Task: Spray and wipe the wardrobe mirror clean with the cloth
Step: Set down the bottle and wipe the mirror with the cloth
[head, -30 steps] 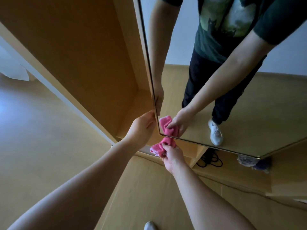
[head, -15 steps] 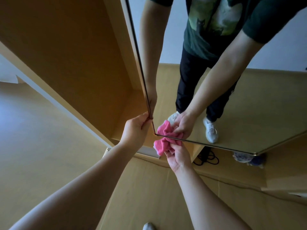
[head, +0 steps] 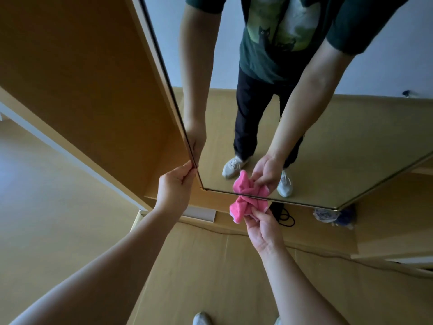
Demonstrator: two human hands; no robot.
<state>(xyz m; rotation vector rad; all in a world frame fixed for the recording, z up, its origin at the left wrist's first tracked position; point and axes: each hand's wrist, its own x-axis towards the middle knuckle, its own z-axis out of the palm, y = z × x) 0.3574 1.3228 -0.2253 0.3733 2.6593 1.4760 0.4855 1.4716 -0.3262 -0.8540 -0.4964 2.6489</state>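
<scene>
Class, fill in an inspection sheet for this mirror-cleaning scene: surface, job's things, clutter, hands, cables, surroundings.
Surface: mirror on the open wardrobe door; marks on the glass are too faint to judge.
Job's things: pink cloth is bunched against the mirror's lower edge; spray bottle, nothing seen.
Clutter: bluish bundle on the floor below the mirror's lower right corner.
Hands: left hand grips the mirror's side edge; right hand pinches the pink cloth.
Cables: black cable looped on the floor under the mirror.
Surroundings: wardrobe interior at left, tan floor, pale shoe at the bottom edge.
</scene>
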